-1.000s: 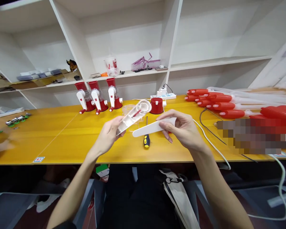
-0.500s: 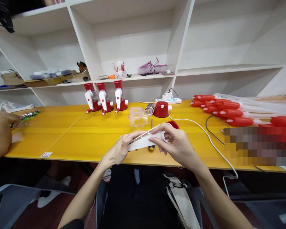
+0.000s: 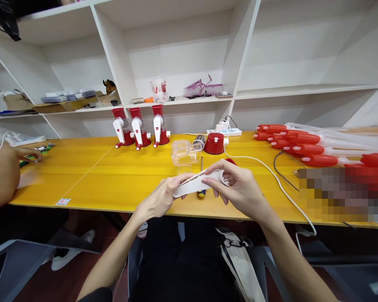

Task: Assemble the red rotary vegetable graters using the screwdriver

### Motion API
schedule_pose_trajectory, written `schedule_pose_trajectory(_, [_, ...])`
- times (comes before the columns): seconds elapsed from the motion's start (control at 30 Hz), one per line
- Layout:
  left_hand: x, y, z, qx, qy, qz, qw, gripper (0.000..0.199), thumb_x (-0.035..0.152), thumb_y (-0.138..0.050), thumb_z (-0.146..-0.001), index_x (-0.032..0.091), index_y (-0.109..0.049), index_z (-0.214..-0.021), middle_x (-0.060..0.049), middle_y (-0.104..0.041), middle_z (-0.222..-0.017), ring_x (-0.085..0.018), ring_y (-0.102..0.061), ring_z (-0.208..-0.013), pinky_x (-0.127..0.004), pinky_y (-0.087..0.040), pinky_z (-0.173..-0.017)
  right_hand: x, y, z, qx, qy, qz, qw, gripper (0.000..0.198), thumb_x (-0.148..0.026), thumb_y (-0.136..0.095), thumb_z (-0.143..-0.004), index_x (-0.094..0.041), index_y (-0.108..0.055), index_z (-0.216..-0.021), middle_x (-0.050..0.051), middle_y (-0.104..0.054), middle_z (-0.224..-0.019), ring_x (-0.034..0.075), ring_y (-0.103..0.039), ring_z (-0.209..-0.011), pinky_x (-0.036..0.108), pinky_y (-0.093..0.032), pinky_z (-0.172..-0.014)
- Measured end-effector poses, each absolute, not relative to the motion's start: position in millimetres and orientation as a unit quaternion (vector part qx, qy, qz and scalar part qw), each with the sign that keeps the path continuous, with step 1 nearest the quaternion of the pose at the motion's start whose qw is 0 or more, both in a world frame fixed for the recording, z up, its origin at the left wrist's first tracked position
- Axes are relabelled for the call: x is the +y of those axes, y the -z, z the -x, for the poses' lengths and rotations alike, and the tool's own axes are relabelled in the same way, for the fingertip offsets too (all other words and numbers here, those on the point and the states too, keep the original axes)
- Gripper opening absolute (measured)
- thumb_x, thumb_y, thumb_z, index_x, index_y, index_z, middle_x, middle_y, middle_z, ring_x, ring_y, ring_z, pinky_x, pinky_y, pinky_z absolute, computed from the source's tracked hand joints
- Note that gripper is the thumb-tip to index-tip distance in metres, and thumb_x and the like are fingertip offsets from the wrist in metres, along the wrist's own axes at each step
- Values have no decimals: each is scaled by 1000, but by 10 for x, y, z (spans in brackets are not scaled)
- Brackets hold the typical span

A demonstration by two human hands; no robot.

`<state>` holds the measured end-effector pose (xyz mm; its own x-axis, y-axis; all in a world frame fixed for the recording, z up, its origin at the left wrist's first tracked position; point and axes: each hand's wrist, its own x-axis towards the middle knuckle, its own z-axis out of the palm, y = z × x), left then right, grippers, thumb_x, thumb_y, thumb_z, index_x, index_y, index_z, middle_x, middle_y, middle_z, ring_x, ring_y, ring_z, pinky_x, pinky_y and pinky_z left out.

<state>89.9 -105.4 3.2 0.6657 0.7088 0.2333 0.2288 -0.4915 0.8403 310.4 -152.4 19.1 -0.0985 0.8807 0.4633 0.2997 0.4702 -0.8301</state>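
Note:
Both of my hands hold a long white plastic housing (image 3: pixel 193 186) above the table's front edge. My left hand (image 3: pixel 162 196) is closed around its left end, thumb on top. The right end sits between the thumb and fingers of my right hand (image 3: pixel 239 186). The housing's hollow side faces away from me, so its inside is mostly hidden. Under it lies a screwdriver (image 3: pixel 201 193), its dark-and-yellow handle partly covered. Just beyond are a clear plastic body (image 3: pixel 182 152), a metal grater drum (image 3: pixel 199 141) and a red base (image 3: pixel 214 144). A red part (image 3: pixel 230 161) peeks out behind my right hand.
Three red-and-white rotary graters (image 3: pixel 139 130) stand at the back of the yellow table (image 3: pixel 91 180). Red-handled clear plastic items (image 3: pixel 315 149) are piled on the right. A white cable (image 3: pixel 271 165) crosses the table from a power strip (image 3: pixel 233 132). A co-worker's hand (image 3: pixel 28 154) is at the left.
The white housing has turned slightly in my hands, showing less of its inside, and sits a little further right. At the left, the co-worker's hand has moved rightward over small metal items.

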Motion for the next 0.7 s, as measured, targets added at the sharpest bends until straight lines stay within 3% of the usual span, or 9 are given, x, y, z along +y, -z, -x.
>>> schedule_pose_trajectory(0.27, [-1049, -41, -915, 276, -296, -823, 398, 73, 62, -12, -101, 22, -59, -141, -4, -57, -79, -18, -47, -71, -29, -38, -66, -1492, -177, -3098, -678, -318, 415, 516, 31, -45, -73, -84, -18, -61, -94, -4, -60, -55, 8, -55, -42, 18, -46, -41])
schedule_pose_trajectory(0.47, [-1082, -115, -986, 303, -263, -840, 366, 56, 59, -40, -101, 22, -58, -139, -3, -64, -89, -17, -54, -77, -28, -42, -73, -1489, -140, -3047, -672, -267, 467, 509, 32, -48, -73, -83, -20, -61, -94, -3, -59, -61, 7, -51, -41, 20, -41, -37])
schedule_pose_trajectory(0.6, [-1086, -127, -1003, 291, -252, -853, 353, 53, 55, -38, -103, 22, -55, -141, -3, -63, -89, -17, -55, -78, -29, -44, -76, -1480, -137, -3037, -685, -191, 469, 524, 30, -44, -75, -82, -20, -62, -93, 1, -63, -75, 6, -52, -53, 19, -43, -45])
schedule_pose_trajectory(0.7, [-1053, -122, -979, 283, -239, -860, 350, 53, 54, -36, -104, 22, -51, -144, -2, -60, -87, -16, -53, -77, -29, -43, -76, -1497, -157, -3055, -678, -215, 459, 532, 31, -45, -71, -85, -21, -62, -104, 1, -65, -80, 6, -53, -54, 19, -46, -46])
